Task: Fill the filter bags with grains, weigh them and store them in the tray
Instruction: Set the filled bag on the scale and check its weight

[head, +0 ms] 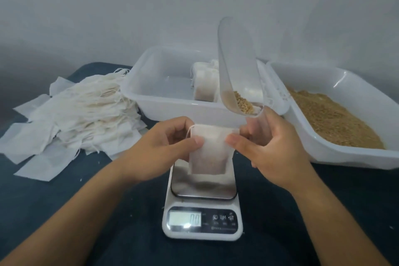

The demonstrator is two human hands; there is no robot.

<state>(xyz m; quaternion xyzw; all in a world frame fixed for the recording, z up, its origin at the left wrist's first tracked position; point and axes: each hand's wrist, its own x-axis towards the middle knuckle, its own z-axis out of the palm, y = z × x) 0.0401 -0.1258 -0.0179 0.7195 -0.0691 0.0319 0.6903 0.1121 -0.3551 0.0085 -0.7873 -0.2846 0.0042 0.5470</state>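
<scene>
Both hands meet above the scale, which sits on the dark blue surface with its display reading zero and its steel platform bare. The left hand pinches the left side of a white filter bag between thumb and curled fingers, holding it upright over the platform without touching it. The right hand does two things at once: its thumb presses the bag's right upper edge, and its fingers curl round the handle of a clear plastic scoop. The scoop stands tilted nearly upright, mouth pointing up and away, with a small heap of brown grains settled at its lower end near the handle, just above the bag's open top. Behind the hands stands a translucent tray holding a few filled bags gathered toward its right side, partly hidden by the scoop. To the right, touching or just beside that tray, a second white tub lies well filled with loose grain. On the left of the surface lies a loose pile of empty filter bags, their drawstrings tangled across the top, with several flat bags spread at the pile's edges.
</scene>
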